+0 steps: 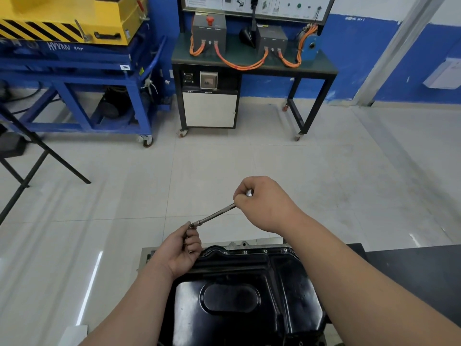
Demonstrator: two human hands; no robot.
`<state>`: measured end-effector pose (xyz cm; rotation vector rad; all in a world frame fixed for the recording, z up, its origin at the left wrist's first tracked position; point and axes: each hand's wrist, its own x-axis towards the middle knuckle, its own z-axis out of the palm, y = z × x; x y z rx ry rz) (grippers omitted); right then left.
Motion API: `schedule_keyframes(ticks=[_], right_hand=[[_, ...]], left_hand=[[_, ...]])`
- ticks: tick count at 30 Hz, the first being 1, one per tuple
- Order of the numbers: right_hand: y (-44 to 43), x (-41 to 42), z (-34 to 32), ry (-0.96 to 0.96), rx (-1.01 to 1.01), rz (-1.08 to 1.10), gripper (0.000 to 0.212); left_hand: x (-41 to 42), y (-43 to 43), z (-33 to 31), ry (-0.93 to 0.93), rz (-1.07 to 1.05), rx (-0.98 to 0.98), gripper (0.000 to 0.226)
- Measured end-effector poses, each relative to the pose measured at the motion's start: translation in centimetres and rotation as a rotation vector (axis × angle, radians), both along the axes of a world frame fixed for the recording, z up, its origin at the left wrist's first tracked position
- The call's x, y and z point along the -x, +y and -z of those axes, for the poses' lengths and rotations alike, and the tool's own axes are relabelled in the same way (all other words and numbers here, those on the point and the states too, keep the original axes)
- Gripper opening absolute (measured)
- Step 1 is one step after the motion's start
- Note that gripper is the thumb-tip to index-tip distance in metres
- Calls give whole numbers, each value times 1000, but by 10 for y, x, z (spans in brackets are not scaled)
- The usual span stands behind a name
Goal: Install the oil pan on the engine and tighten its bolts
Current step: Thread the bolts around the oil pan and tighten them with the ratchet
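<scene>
Item, 6 o'clock: one black oil pan [237, 295], seated bottom-up on one grey engine [235, 244], of which only a pale flange strip shows along the pan's far edge. Bolts [245, 252]: four counted in the far flange of the pan, in a row from 11 to 1 o'clock of the pan; any others are out of sight. Tool: one slim metal wrench [215, 216], just below centre of view, slanting from 7 o'clock up to 1 o'clock, over the pan's far-left corner; contact with the pan cannot be told. Hands: two. Left hand [183, 250], fingers curled round the wrench's lower end. Right hand [264, 203], fingers and thumb closed round the upper end, a bright tip showing past the knuckles. Surroundings: one blue trolley [74, 78] at 10 o'clock carrying one yellow machine [69, 18] with black hazard stripes; one black workbench [311, 71] on castors at 12 o'clock bearing two grey boxes [209, 31], one black funnel [247, 33] and several orange cables [239, 64]; one black folding stand [25, 158] at 9 o'clock; one dark table [411, 265] at 4 o'clock; pale tiled floor [224, 158]
</scene>
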<state>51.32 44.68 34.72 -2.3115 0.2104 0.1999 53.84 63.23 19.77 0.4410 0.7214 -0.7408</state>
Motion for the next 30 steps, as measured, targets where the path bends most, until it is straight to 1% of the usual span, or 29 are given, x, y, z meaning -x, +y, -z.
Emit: schedule_keyframes(ticks=[3, 7, 11, 13, 14, 17, 18, 19, 20, 21, 23, 26, 28, 30], right_hand=[[-5, -1, -4, 18, 10, -58, 14], [-11, -11, -12, 23, 33, -112, 13], [-18, -24, -15, 75, -11, -59, 12], [-23, -29, -15, 120, -51, 4, 12], [-24, -30, -13, 137, -75, 34, 12], [-15, -28, -4, 138, -142, 86, 12], [-10, -27, -1, 121, -134, 86, 12], [-5, -25, 2, 102, -104, 72, 12], [-1, -24, 5, 86, -60, 42, 11], [4, -23, 8, 76, -12, 0, 11], [10, -24, 11, 74, 70, -84, 11], [17, -26, 17, 125, 136, -159, 10], [22, -28, 23, 154, 167, -181, 7], [26, -29, 30, 171, 192, -199, 7]], left_hand=[[-2, 7, -2, -17, 96, -19, 16], [-8, 15, -7, -52, 315, -120, 20], [-12, 16, -10, -80, 380, -129, 17], [-13, 11, -10, -93, 334, -147, 17], [-15, 7, -9, -87, 275, -148, 17], [-24, -6, -4, 3, 37, -131, 21], [-27, -9, -1, 36, 0, -131, 23], [-29, -13, 2, 57, 9, -147, 24], [-29, -14, 6, 58, 67, -193, 24], [-29, -14, 10, 30, 172, -274, 25], [-30, -11, 18, -67, 484, -490, 27], [-38, -5, 21, -179, 960, -765, 33], [-44, -6, 19, -268, 1245, -906, 37], [-48, -10, 17, -341, 1501, -982, 41]])
